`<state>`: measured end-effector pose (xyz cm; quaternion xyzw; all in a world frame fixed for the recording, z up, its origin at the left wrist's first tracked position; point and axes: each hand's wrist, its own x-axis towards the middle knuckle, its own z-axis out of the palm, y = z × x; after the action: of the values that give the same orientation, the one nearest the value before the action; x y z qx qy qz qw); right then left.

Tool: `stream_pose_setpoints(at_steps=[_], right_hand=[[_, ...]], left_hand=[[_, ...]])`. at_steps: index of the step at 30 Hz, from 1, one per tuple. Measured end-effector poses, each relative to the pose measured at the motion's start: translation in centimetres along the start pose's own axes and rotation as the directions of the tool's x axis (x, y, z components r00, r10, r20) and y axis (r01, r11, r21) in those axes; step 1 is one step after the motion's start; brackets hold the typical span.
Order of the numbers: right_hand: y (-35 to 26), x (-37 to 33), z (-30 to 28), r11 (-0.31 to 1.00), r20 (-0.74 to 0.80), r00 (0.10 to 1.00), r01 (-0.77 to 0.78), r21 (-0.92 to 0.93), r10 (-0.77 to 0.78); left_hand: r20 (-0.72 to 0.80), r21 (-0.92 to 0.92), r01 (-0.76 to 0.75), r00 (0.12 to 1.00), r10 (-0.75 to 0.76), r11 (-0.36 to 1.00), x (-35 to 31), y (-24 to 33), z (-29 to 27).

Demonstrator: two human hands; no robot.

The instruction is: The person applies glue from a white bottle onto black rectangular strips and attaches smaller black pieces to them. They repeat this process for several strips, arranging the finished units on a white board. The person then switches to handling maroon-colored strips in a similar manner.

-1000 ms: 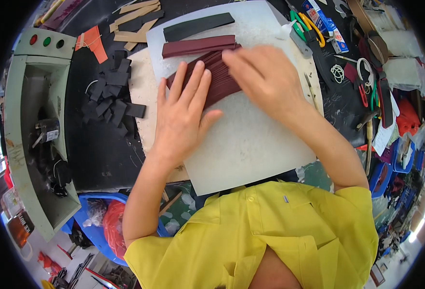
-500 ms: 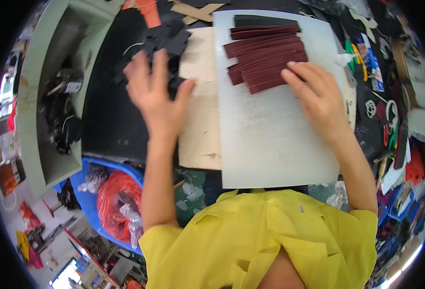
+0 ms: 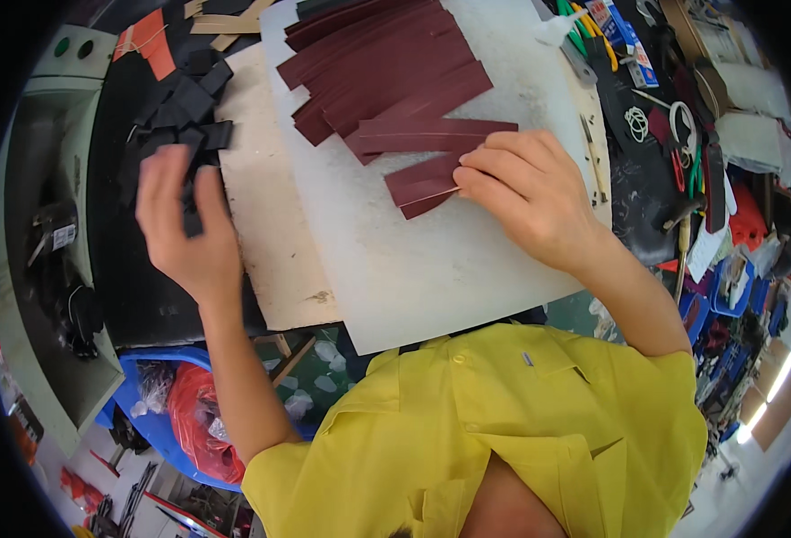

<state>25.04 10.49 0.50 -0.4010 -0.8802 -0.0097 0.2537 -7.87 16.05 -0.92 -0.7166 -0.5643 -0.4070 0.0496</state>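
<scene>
A fan of dark red strips [image 3: 386,81] lies spread on a white cutting board [image 3: 413,260]. My right hand [image 3: 525,193] rests on the board with its fingertips pinching the end of the nearest dark red strip [image 3: 422,184]. My left hand [image 3: 185,224] is over a pile of small black pieces [image 3: 180,112] on the dark surface to the left, fingers curled around a black piece [image 3: 191,220]. A tan board [image 3: 265,233] lies under the white one's left side.
A grey-green machine [image 3: 41,206] stands at far left. Scissors, tools and packets [image 3: 673,117] crowd the right side. Orange pieces [image 3: 149,40] lie at top left. A blue bin [image 3: 176,403] with red material sits below the bench.
My left hand stayed over the black pieces and closed on one. My right hand shifted from flat on the red strips to pinching the nearest strip's end. The strips are fanned wider.
</scene>
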Motion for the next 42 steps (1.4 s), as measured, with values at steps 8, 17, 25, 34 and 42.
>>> stream_pose_setpoints(at_steps=[8, 17, 25, 34, 42], right_hand=[[-4.0, -1.9, -3.8, 0.986, 0.197, 0.977, -0.108, 0.126, 0.082], [-5.2, -5.6, -2.7, 0.992, 0.097, 0.990, -0.108, 0.064, 0.101], [-4.8, -5.7, -2.9, 0.994, 0.076, 0.992, -0.102, 0.043, 0.099], [-1.9, -2.0, -3.8, 0.992, -0.010, 0.996, -0.091, 0.084, 0.092], [-1.0, -4.0, -3.6, 0.966, 0.039, 0.981, -0.195, 0.168, 0.191]], left_hand=[[0.486, -0.394, -0.257, 0.757, 0.437, 0.883, 0.1, 9.3, 0.7], [0.617, -0.159, -0.297, 0.715, 0.329, 0.942, -2.6, 11.8, 0.2], [0.574, 0.019, -0.400, 0.755, 0.318, 0.916, -5.6, 12.7, -2.6], [0.570, -0.234, -0.261, 0.743, 0.350, 0.937, -1.6, 11.4, 1.7], [0.558, -0.417, -0.365, 0.620, 0.552, 0.832, -2.0, 12.5, 0.5]])
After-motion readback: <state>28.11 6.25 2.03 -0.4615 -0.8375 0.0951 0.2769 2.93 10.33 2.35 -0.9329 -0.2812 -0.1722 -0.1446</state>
